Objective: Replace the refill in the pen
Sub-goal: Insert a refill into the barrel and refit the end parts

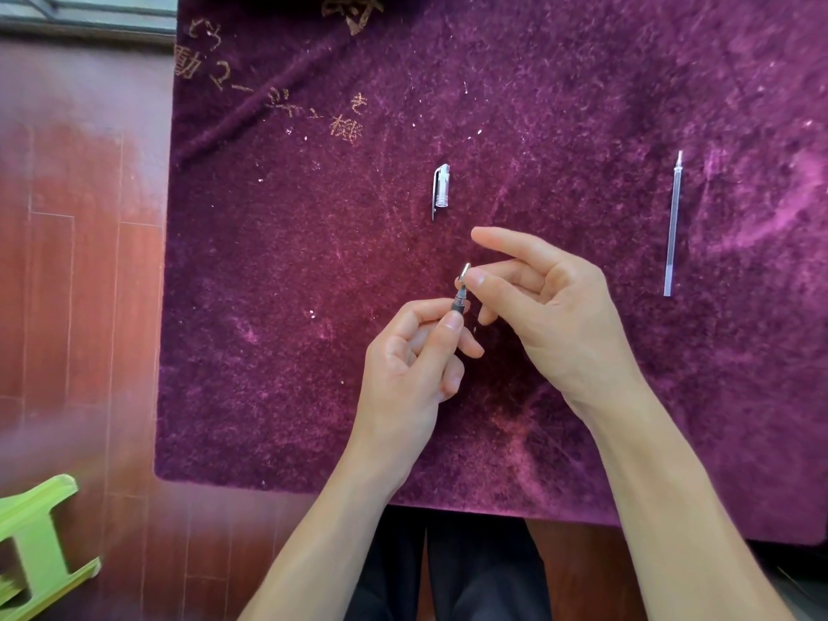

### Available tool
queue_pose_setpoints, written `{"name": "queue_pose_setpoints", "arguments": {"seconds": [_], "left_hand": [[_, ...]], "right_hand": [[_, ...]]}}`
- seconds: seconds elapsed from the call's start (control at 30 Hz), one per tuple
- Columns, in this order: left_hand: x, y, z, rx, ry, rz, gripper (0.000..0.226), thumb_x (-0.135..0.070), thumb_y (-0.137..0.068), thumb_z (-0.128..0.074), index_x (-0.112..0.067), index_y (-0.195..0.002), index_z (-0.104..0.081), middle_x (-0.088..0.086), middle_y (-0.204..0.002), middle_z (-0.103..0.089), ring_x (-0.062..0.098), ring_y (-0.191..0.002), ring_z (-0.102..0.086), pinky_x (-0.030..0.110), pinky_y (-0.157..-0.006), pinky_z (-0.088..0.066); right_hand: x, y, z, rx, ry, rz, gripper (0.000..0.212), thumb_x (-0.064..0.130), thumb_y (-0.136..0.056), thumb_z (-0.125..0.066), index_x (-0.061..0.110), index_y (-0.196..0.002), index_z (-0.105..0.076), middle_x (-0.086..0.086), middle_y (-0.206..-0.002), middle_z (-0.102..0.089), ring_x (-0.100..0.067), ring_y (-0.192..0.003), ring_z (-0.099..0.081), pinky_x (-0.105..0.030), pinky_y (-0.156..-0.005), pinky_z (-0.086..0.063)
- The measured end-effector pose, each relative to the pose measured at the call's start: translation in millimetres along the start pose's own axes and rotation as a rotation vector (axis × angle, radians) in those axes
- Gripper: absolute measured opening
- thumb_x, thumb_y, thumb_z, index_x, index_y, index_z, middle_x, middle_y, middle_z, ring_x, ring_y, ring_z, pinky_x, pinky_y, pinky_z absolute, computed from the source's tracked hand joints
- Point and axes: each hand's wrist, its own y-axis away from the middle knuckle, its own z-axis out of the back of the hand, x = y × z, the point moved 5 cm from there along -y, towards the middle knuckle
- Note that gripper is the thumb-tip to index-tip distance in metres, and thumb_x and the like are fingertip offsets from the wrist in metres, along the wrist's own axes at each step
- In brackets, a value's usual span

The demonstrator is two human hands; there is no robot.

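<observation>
The left hand pinches the pen between thumb and forefinger near its dark grip end, the other fingers curled under so that most of the barrel is hidden; the right hand nips the pen's metal tip with thumb and a bent finger, its forefinger stretched out loose above; whether the tip is unscrewed or only being turned is hard to say, as the fingers cover the joint; both hands hover over a purple cloth with faint gold lettering at its far left; the clear cap lies on the cloth just beyond the hands, clip to the left; a refill lies well apart to the right, lengthwise, point away from the person; left of the cloth is red wooden floor, and a green stool sits at the near left corner; dark trousers show between the forearms.
</observation>
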Motion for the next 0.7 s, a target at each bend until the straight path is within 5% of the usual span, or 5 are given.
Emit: {"name": "queue_pose_setpoints", "arguments": {"seconds": [0.47,0.7], "left_hand": [[2.0,-0.6,-5.9,-0.011,-0.014,-0.018,0.018,-0.020,-0.104,-0.056,-0.012,-0.113,-0.069,0.002,-0.079,-0.070,0.007,-0.049,-0.046,0.020,-0.046,-0.037],[1.1,-2.0,-6.4,-0.006,-0.015,-0.020,0.019,-0.021,-0.104,-0.055,-0.010,-0.115,-0.068,0.001,-0.079,-0.069,0.007,-0.049,-0.046,0.022,-0.047,-0.037]], "right_hand": [[2.6,2.3,7.3,0.072,0.081,0.004,0.041,0.008,-0.099,-0.075,0.018,-0.138,-0.067,-0.003,-0.096,-0.083,-0.010,-0.076,-0.073,-0.025,-0.078,-0.061],[1.1,3.3,5.7,0.086,0.134,-0.051,0.021,0.015,-0.100,-0.074,0.019,-0.120,-0.079,-0.002,-0.100,-0.082,-0.013,-0.081,-0.074,-0.033,-0.084,-0.063]]}}
